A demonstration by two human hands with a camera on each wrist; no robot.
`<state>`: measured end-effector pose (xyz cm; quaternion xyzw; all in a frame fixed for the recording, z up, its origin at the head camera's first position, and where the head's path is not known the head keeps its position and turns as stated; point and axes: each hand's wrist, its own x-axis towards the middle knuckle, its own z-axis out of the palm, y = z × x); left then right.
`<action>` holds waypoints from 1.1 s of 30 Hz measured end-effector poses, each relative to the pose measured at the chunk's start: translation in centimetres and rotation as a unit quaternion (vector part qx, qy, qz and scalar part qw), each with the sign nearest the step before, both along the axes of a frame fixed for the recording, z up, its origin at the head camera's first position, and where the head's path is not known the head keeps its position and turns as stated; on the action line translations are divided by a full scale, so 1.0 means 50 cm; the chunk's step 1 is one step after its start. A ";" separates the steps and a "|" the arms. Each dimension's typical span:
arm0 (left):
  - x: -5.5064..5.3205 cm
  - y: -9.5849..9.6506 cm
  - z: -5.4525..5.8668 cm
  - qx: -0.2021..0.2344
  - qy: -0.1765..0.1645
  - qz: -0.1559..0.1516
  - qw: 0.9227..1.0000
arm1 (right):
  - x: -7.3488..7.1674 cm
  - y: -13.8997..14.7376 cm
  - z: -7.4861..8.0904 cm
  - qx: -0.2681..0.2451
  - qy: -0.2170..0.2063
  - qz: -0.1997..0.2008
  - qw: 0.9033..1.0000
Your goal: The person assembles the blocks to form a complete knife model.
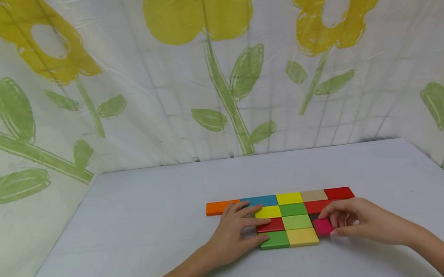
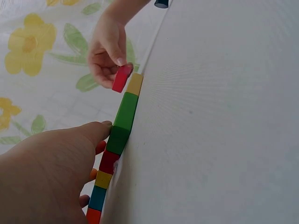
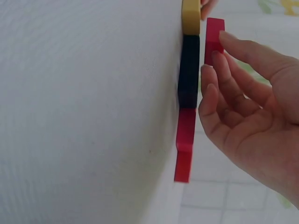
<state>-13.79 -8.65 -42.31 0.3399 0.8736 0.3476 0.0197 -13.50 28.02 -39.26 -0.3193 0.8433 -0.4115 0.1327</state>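
Observation:
My right hand (image 1: 363,223) pinches a pinkish-red block (image 1: 323,227) between thumb and fingers, at the right side of a flat layout of coloured blocks. In the right wrist view the held block stands off the table, over a dark block (image 3: 188,72) that sits between yellow and red ones. My left hand (image 1: 237,233) lies with spread fingers on the left part of the layout. Its fingertips touch the green block (image 1: 275,240), the red block (image 1: 271,225) and the yellow block (image 1: 268,212). The yellow-orange block (image 1: 303,237) is nearest the held one.
Along the back row lie an orange block (image 1: 220,207), a blue block (image 1: 264,201), a yellow one, a beige block (image 1: 314,195) and a red block (image 1: 337,193). The white table (image 1: 143,231) meets a flower-printed curtain (image 1: 140,97) behind.

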 end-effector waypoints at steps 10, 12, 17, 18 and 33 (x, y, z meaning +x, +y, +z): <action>0.000 0.002 0.002 0.001 0.003 -0.001 1.000 | 0.003 0.001 -0.009 -0.009 -0.002 0.021 1.000; 0.000 0.002 0.002 0.000 0.005 -0.001 1.000 | 0.005 -0.001 -0.012 -0.009 0.007 0.022 1.000; 0.000 0.002 0.002 -0.001 0.003 0.000 1.000 | 0.006 -0.006 -0.017 0.000 0.018 0.018 1.000; 0.000 0.002 0.002 -0.001 0.000 0.001 1.000 | 0.006 -0.007 -0.017 0.003 0.017 0.016 1.000; 0.001 0.002 0.002 0.001 0.000 0.001 1.000 | 0.010 -0.013 -0.018 0.022 0.016 -0.001 1.000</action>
